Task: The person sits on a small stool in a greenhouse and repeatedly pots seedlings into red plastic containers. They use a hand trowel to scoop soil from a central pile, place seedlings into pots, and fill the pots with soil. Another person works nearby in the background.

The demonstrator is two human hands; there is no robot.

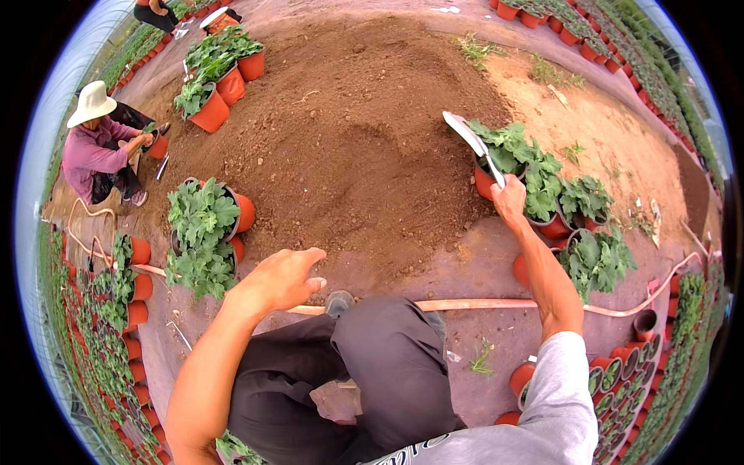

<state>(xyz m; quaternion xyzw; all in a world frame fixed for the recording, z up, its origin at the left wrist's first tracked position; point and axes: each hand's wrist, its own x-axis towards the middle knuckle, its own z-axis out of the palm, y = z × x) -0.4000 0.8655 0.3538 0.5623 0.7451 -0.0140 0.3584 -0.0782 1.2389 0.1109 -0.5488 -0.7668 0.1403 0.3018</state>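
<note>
My right hand [509,199] grips the handle of a metal hand trowel [469,138], its pale blade pointing up and left over the rim of a red pot of leafy green plants [505,144] at the right. More potted plants [596,261] stand beside my right forearm. Nothing is in my left hand [286,279], which hangs above the ground before my knees with thumb and fingers apart. In front of me spreads a big heap of brown soil [372,139]. Leafy plants in red pots [203,221] stand to the left of the heap.
A pinkish hose [476,304] crosses the ground sheet just beyond my feet. At the left a person in a white hat [93,145] sits holding a potted plant. Potted plants [224,64] stand at the heap's far left edge. Rows of pots [622,372] line both sides.
</note>
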